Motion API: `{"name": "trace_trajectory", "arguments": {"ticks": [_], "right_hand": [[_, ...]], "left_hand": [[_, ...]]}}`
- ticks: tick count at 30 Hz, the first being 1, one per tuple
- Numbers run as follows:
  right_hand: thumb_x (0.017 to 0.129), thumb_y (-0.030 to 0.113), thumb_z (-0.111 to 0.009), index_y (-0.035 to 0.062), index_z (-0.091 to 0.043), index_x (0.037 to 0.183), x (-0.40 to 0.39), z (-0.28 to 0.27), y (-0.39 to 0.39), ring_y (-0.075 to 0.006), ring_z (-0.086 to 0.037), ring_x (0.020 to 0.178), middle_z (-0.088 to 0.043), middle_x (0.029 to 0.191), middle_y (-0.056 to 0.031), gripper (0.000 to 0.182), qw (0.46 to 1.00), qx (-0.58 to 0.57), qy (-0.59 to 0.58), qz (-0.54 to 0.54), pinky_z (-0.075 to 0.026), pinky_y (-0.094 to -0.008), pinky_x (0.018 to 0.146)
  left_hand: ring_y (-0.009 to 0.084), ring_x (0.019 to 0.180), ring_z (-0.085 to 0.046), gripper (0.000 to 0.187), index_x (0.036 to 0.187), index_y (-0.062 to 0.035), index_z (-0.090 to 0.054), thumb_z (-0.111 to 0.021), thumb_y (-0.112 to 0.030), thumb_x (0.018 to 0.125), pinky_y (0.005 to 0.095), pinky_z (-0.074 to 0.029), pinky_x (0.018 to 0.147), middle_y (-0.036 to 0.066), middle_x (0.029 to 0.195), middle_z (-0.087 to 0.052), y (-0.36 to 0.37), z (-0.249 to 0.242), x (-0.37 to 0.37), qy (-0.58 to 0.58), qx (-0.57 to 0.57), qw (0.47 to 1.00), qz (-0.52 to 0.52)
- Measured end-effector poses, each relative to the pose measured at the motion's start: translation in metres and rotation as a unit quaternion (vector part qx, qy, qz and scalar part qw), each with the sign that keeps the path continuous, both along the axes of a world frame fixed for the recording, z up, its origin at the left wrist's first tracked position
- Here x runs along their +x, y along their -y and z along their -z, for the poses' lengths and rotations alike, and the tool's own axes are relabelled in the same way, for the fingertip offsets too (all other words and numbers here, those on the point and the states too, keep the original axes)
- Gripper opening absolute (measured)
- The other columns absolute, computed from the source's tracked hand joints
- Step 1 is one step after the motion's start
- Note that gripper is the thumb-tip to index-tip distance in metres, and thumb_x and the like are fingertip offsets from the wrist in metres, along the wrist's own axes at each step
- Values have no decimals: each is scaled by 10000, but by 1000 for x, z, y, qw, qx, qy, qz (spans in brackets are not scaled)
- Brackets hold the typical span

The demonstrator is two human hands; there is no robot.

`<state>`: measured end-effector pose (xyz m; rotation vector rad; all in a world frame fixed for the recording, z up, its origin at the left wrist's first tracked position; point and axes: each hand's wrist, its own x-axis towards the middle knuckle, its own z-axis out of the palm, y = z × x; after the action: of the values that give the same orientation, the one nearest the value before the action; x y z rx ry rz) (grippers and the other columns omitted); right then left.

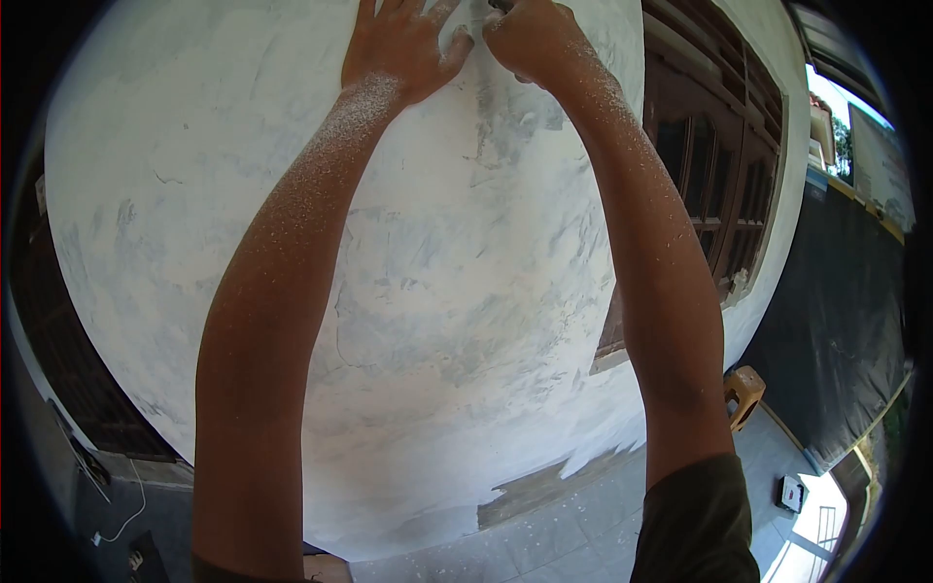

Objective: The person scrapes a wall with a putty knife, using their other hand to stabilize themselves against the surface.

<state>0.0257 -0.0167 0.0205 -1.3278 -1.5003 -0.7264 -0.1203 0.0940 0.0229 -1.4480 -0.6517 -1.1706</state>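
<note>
Both my arms reach up along a white, patchily plastered wall (437,291). At the top edge of the view, my left hand (403,49) lies against the wall with fingers spread, the tips cut off by the frame. Just to its right, my right hand (535,39) is closed around a small dark object (500,5); most of it is hidden by the fingers and the frame edge, and I cannot tell its kind. White dust covers both wrists and forearms. Below the hands, a grey streak runs down the plaster.
To the right is a brown wooden window (714,165) in the wall. A tan stool (743,396) stands below it, near a dark sheet (826,301). A white cable (136,505) lies at lower left. Grey floor tiles (573,530) carry white specks along the wall base.
</note>
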Motion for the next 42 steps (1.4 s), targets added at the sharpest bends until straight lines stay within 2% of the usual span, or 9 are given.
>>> {"name": "trace_trajectory", "arguments": {"ticks": [5,10,15,17,23,27,31,37,42], "right_hand": [[979,157,-562,79,-609,1420,6,96,2,-399,-748,947,-728,1094,-278,450,997,73,19,-30,-570,-457,945],[978,162,-561,67,-616,1408,0,10,-4,-362,-763,880,-744,1050,-263,444,998,42,-7,-54,-594,-444,897],[975,137,-542,90,-594,1438,-3,71,8,-334,-766,842,-742,1062,-257,469,996,76,29,-23,-602,-425,870],[942,107,-581,70,-602,1417,-2,85,10,-408,-743,974,-734,1076,-264,477,998,49,0,-40,-601,-500,907],[985,160,-521,84,-584,1447,-5,25,5,-313,-765,819,-749,1079,-239,472,998,55,-8,-33,-606,-407,843],[978,130,-540,52,-601,1414,1,94,14,-407,-736,1012,-732,1109,-262,447,998,39,-9,-49,-579,-502,952],[976,154,-536,83,-573,1456,4,34,-1,-349,-764,880,-741,1043,-265,487,997,59,-7,-53,-594,-436,870],[972,118,-525,93,-591,1442,-4,88,18,-410,-738,994,-721,1135,-273,476,999,19,-29,-38,-551,-479,982],[972,154,-546,75,-601,1423,-4,22,-3,-419,-728,1018,-717,1148,-274,461,997,67,-15,-36,-555,-468,975]], "left_hand": [[293,1580,-148,672,1597,-122,-342,-423,-478,1033,506,-60,1290,143,1691,-240,1,1,3,-1,-29,1000,7],[300,1583,-133,686,1603,-123,-331,-416,-494,1033,516,-47,1288,149,1694,-230,5,0,1,-7,-30,1000,-3],[295,1582,-138,690,1601,-123,-336,-427,-495,1028,511,-43,1289,146,1696,-224,4,-1,1,-6,-31,999,-1],[292,1583,-137,690,1601,-124,-338,-431,-494,1026,508,-41,1290,143,1698,-221,5,0,1,1,-40,999,-2],[288,1582,-142,691,1604,-131,-329,-444,-481,1020,499,-44,1292,145,1693,-232,2,2,1,-2,-37,999,9],[297,1579,-149,688,1600,-129,-341,-448,-485,1020,502,-47,1292,153,1691,-234,3,3,1,-1,-31,999,10],[296,1578,-156,696,1606,-137,-326,-453,-491,1020,503,-48,1292,156,1691,-231,6,2,1,-1,-28,1000,-4],[297,1575,-163,709,1597,-120,-345,-472,-500,1012,514,-62,1289,158,1689,-235,5,2,1,0,-21,1000,4],[296,1574,-164,709,1598,-126,-342,-472,-501,1010,509,-57,1291,152,1690,-235,5,-1,2,-3,-25,1000,-2]]}}
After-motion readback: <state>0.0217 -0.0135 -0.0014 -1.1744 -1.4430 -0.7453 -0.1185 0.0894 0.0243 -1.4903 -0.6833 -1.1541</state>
